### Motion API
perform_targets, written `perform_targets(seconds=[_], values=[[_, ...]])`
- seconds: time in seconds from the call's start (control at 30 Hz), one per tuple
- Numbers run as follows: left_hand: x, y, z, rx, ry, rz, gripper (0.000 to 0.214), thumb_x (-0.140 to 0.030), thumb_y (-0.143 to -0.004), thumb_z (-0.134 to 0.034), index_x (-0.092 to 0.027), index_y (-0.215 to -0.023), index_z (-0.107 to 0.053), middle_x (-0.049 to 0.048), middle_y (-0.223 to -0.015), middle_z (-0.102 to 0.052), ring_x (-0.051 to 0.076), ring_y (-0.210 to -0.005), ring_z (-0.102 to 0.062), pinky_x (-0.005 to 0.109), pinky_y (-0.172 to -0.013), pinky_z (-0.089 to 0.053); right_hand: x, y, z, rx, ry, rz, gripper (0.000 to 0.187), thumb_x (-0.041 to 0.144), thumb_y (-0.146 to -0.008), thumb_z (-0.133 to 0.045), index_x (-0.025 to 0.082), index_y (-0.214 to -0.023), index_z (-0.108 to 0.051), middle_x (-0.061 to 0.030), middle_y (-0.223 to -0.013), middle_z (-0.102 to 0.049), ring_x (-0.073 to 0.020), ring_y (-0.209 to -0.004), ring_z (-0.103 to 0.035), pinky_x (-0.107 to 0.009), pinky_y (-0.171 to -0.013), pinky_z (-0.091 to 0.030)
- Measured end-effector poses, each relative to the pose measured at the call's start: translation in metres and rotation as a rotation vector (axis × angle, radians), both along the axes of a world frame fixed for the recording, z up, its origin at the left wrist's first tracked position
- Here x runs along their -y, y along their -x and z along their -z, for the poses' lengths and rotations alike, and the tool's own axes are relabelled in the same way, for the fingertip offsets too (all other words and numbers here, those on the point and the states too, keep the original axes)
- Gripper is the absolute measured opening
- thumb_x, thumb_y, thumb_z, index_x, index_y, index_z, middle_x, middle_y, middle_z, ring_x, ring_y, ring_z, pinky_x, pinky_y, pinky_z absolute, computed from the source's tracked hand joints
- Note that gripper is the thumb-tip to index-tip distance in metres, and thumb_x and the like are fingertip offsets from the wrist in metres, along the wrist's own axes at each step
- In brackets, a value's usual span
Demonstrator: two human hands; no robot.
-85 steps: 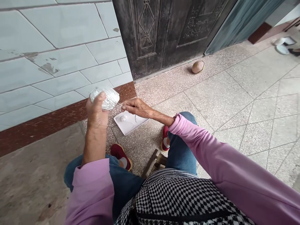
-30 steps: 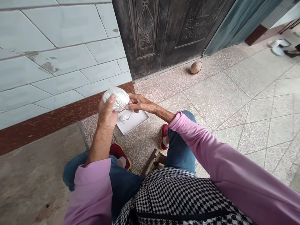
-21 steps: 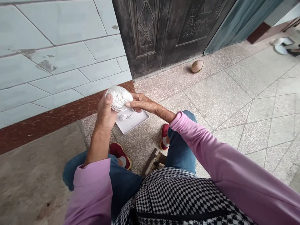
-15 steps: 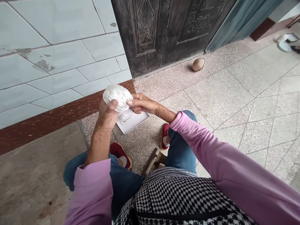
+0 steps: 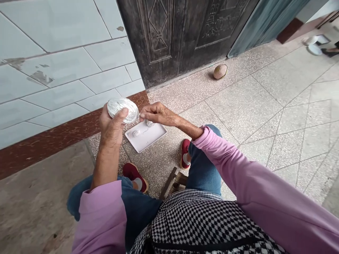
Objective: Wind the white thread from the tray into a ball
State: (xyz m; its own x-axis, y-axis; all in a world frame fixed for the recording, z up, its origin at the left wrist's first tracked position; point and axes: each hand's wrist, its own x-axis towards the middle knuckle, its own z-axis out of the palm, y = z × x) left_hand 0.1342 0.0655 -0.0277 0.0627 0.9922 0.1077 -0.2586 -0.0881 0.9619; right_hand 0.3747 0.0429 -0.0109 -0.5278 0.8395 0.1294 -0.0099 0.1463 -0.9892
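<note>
My left hand (image 5: 112, 125) is raised in front of me, its fingers wrapped round a white ball of thread (image 5: 124, 108). My right hand (image 5: 155, 113) sits just right of the ball, fingers pinched on a thin strand that runs from it. Below both hands a white rectangular tray (image 5: 148, 138) lies on the floor. A small clump of white thread (image 5: 136, 133) rests in the tray.
I sit on a low wooden stool (image 5: 174, 182), red shoes on a speckled terrazzo floor (image 5: 246, 106). A tiled wall (image 5: 66, 70) stands at the left, a dark metal door (image 5: 182, 31) ahead. A small brown ball (image 5: 220, 71) lies by the door. Someone's shoes (image 5: 315, 46) show far right.
My left hand has shifted the ball a little left and down. The right hand, which was touching the ball, has drawn slightly away, pinching the strand.
</note>
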Motion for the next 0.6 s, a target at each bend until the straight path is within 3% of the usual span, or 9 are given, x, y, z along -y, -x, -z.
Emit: perform_targets(seconds=[0.1, 0.2, 0.3, 0.43, 0.6], values=[[0.006, -0.002, -0.002, -0.140, 0.035, 0.003, 0.097, -0.063, -0.062, -0.131, -0.020, -0.128, -0.074, 0.0034, -0.118, -0.082, 0.028, -0.114, -0.071, 0.045, -0.104, -0.064, -0.004, -0.013, -0.013, 0.023, 0.007, 0.035, 0.036, 0.024, -0.137, -0.082, 0.012, -0.104, -0.079, 0.0011, -0.088, -0.068, -0.0108, -0.082, -0.055, -0.024, -0.075, -0.044], [0.012, -0.006, -0.005, -0.209, 0.075, 0.048, 0.102, -0.057, -0.055, -0.130, -0.019, -0.132, -0.077, 0.0056, -0.123, -0.085, 0.030, -0.116, -0.070, 0.045, -0.104, -0.061, -0.013, -0.017, -0.012, -0.059, -0.030, 0.075, 0.050, 0.042, -0.134, -0.090, 0.016, -0.095, -0.072, 0.0071, -0.074, -0.049, -0.0103, -0.071, -0.041, -0.024, -0.064, -0.033], [0.019, -0.008, -0.011, -0.179, 0.162, 0.145, 0.099, -0.049, -0.053, -0.127, -0.019, -0.134, -0.078, 0.0088, -0.126, -0.086, 0.032, -0.116, -0.073, 0.045, -0.100, -0.062, -0.021, -0.016, -0.007, -0.153, -0.109, 0.094, 0.066, 0.061, -0.130, -0.095, 0.018, -0.090, -0.065, 0.0080, -0.073, -0.043, -0.0102, -0.070, -0.038, -0.024, -0.064, -0.031], [0.027, -0.009, -0.020, -0.194, 0.226, 0.313, 0.090, -0.037, -0.058, -0.121, -0.018, -0.137, -0.083, 0.0112, -0.126, -0.088, 0.033, -0.114, -0.075, 0.041, -0.094, -0.062, -0.023, -0.018, -0.005, -0.098, -0.131, 0.128, 0.070, 0.063, -0.124, -0.102, 0.020, -0.086, -0.063, 0.0057, -0.077, -0.046, -0.0128, -0.075, -0.038, -0.027, -0.064, -0.031], [0.032, -0.011, -0.020, -0.153, 0.172, 0.513, 0.068, -0.042, -0.073, -0.109, -0.018, -0.132, -0.085, 0.0126, -0.121, -0.088, 0.038, -0.116, -0.079, 0.044, -0.094, -0.065, -0.029, -0.021, 0.000, -0.072, -0.153, 0.108, 0.067, 0.054, -0.128, -0.100, 0.020, -0.090, -0.057, 0.0064, -0.085, -0.043, -0.0121, -0.079, -0.037, -0.025, -0.069, -0.033]])
